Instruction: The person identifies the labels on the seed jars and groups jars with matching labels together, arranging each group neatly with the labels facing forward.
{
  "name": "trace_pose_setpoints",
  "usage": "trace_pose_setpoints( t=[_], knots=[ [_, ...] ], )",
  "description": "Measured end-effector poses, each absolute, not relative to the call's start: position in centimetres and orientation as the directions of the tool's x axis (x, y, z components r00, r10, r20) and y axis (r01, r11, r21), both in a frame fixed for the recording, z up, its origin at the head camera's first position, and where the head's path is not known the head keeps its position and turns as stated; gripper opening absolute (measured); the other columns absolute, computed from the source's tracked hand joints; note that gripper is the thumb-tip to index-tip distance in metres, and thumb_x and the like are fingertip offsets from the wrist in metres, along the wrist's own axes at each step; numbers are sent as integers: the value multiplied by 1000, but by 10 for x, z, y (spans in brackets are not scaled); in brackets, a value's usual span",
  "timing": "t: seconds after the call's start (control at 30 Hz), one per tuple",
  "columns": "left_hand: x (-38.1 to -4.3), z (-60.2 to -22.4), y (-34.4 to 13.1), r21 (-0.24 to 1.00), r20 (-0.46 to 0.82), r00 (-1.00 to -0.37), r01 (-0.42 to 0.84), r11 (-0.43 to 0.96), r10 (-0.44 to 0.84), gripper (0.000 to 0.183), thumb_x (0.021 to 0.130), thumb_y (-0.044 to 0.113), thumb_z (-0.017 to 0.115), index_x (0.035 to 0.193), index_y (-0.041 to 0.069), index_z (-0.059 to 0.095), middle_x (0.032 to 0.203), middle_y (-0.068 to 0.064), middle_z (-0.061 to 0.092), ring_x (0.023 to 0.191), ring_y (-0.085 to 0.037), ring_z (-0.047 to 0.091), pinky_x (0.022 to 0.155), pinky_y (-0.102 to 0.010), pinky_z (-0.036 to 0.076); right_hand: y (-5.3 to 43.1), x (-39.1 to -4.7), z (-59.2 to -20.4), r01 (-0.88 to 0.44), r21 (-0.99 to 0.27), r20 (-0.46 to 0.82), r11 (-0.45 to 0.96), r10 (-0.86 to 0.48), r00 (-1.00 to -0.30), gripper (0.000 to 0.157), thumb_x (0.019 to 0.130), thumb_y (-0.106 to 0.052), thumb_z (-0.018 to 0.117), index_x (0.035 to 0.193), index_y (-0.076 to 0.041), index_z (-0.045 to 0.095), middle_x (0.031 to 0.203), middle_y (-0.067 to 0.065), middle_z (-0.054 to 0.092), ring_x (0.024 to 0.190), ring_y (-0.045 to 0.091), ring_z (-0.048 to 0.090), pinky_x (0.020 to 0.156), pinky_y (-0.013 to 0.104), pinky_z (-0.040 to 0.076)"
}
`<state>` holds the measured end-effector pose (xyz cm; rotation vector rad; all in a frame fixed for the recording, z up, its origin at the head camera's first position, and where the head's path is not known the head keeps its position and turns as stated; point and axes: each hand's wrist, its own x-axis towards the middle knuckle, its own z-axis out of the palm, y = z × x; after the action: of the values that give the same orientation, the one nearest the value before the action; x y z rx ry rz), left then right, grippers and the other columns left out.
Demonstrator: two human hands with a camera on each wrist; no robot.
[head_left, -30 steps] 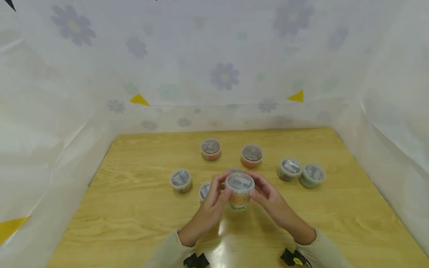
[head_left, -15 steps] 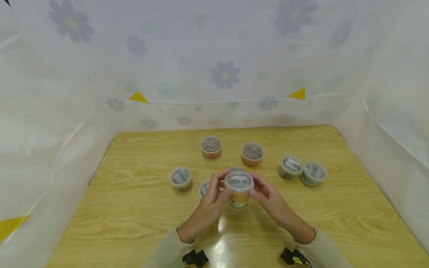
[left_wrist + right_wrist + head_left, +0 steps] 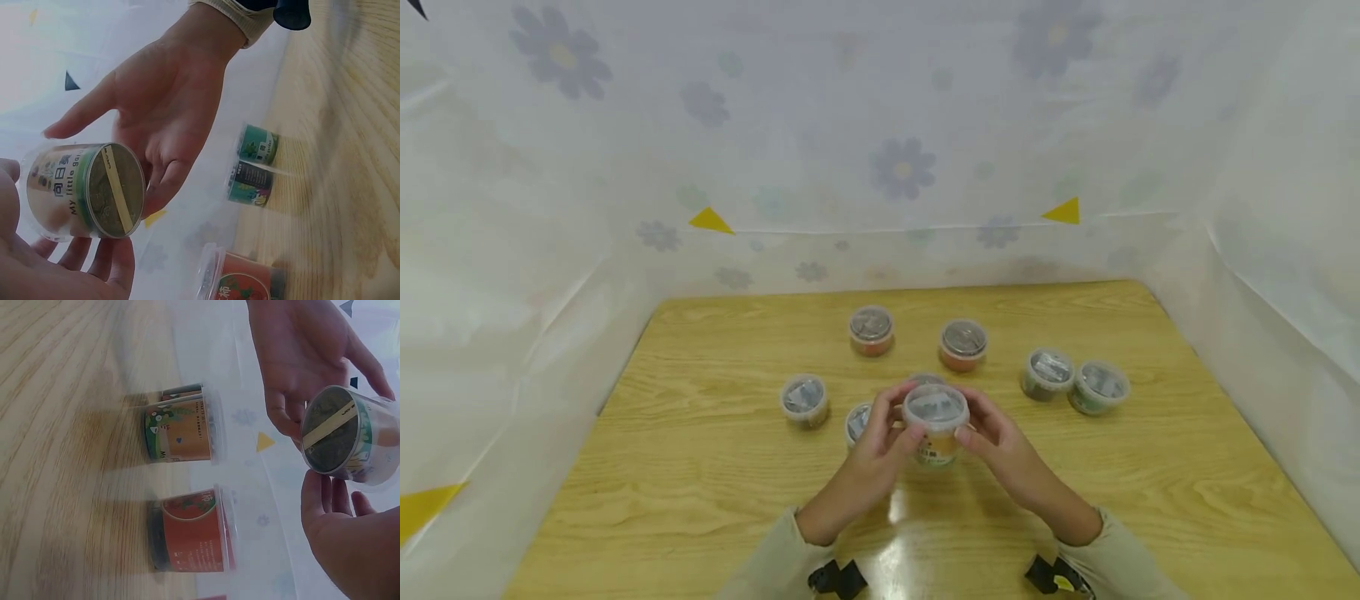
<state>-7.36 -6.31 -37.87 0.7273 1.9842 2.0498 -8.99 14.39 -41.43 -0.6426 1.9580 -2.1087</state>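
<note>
In the head view both hands hold one clear-lidded plastic planting-kit cup [image 3: 936,408] above the middle of the table. My left hand [image 3: 880,442] grips its left side between thumb and fingers; my right hand [image 3: 1000,437] grips the right side likewise. The lid faces up. Around the cup runs an orange and green label, reading "My little garden" in the left wrist view. Through its clear base, a flat wooden stick [image 3: 117,190] shows against dark contents. Behind the hands, another lidded cup [image 3: 859,423] is partly hidden by my left hand, and one more peeks out beyond the held lid.
More lidded cups stand on the wooden table [image 3: 700,500]: one at left [image 3: 805,402], two red-labelled cups at the back [image 3: 872,331] [image 3: 964,345], and a green-labelled pair at right [image 3: 1048,375] [image 3: 1099,388]. White flower-patterned sheeting [image 3: 820,125] encloses the back and sides.
The held cup has turned a little between the hands, so printed text on its label now faces the head camera. Both hands stay nearly in place; the other cups have not moved.
</note>
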Motion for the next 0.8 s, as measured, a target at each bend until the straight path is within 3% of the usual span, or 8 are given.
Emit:
trace_pose_setpoints(
  t=[0.17,0.53,0.8],
  knots=[
    [-76,-381,-65,975,217,-863,209,-68,457,48,100,13,43,141,2,21,134,-11,32,112,-24,41,88,-33,44,146,-90,-414,-158,-971,221,-180,-415,-883,43,97,-4,45,137,3,31,134,6,43,125,13,41,98,23,38],
    [-83,-399,-67,976,210,-865,215,-41,456,52,98,20,50,143,14,24,135,-4,34,113,-22,44,90,-37,44,143,-90,-415,-161,-959,260,-234,-497,-828,51,96,-4,44,143,4,23,141,11,37,129,16,36,100,26,36],
    [-74,-380,-66,985,171,-861,169,-47,479,58,96,14,52,143,4,18,135,-10,33,115,-24,40,93,-36,43,142,-90,-414,-155,-974,219,-168,-497,-839,53,96,-6,47,144,0,25,140,17,35,125,16,40,98,26,39]
  ],
)
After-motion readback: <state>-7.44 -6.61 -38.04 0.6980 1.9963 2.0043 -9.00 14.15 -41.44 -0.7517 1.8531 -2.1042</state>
